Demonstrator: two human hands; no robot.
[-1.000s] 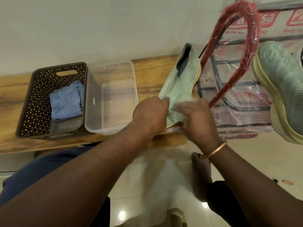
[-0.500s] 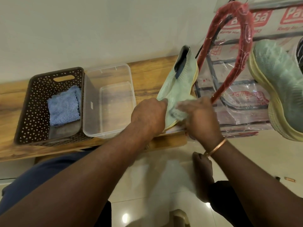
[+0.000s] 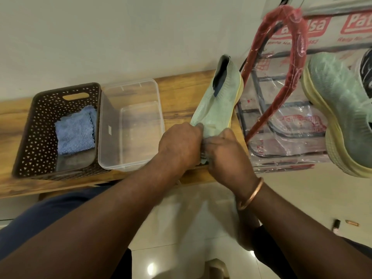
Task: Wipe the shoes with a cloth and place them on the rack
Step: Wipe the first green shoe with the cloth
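Shoe (image 3: 217, 103) on bench (image 3: 181, 83), toe near, just left of rack (image 3: 281, 77). Left hand (image 3: 179, 143) pinches the toe. Right hand (image 3: 225, 154), curled on cloth (image 3: 203, 162) (only a scrap shows), has drawn nearer, now touching the left. Toe wipe probably ending; racking next.

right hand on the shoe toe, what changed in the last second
The right hand slid across the shoe toward the left hand and now touches it, its cloth almost hidden. The left hand kept its grip on the shoe; basket, blue towel and clear tub stayed put.
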